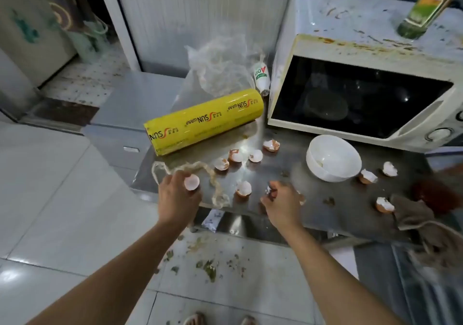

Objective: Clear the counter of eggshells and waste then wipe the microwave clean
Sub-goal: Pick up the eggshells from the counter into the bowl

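both forearms reach over the steel worktop (pixel 325 199) edge. left hand (pixel 179 197) pinches a white eggshell half (pixel 192 182) beside a loop of pale twine (pixel 190 172); right hand (pixel 281 203) curls round a small shell scrap (pixel 269 190). nine more shell pieces lie loose, the nearest eggshell (pixel 243 189) between the hands, others round one white bowl (pixel 333 158) before the stained microwave (pixel 363 94).

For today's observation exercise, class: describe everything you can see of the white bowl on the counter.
The white bowl is round, plain and glossy, like ceramic or plastic. It stands upright on the steel counter, just in front of the microwave, apparently not touching it. Inside lies a small pale residue; otherwise it looks empty. Broken eggshells lie around it, the nearest eggshell close to its right side. Neither hand touches it.
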`<action>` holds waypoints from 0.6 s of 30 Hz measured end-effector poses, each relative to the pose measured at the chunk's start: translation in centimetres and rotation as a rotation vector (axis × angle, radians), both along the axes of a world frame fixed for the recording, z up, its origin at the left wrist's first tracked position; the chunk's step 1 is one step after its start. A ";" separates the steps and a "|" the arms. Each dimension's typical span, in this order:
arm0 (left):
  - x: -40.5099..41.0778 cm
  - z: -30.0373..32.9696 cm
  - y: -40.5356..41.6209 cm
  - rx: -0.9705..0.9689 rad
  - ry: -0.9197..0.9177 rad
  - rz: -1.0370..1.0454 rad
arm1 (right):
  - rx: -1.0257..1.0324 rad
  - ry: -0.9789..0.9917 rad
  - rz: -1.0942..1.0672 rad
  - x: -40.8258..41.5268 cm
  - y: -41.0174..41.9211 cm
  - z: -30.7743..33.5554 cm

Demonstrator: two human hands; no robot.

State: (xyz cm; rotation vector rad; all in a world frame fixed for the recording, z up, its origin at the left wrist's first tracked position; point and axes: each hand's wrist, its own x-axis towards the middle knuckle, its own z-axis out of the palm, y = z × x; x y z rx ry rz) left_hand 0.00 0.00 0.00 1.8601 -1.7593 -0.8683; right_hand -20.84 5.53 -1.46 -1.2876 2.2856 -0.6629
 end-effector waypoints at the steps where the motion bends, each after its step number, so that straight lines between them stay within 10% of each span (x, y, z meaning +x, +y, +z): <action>1: 0.0 -0.3 -0.2 0.001 -0.005 0.020 | 0.007 0.027 -0.010 -0.1 -0.3 -0.2; 18: -0.5 -1.9 -2.1 -0.052 -0.105 0.022 | -0.004 0.220 0.066 -0.6 -1.5 -1.0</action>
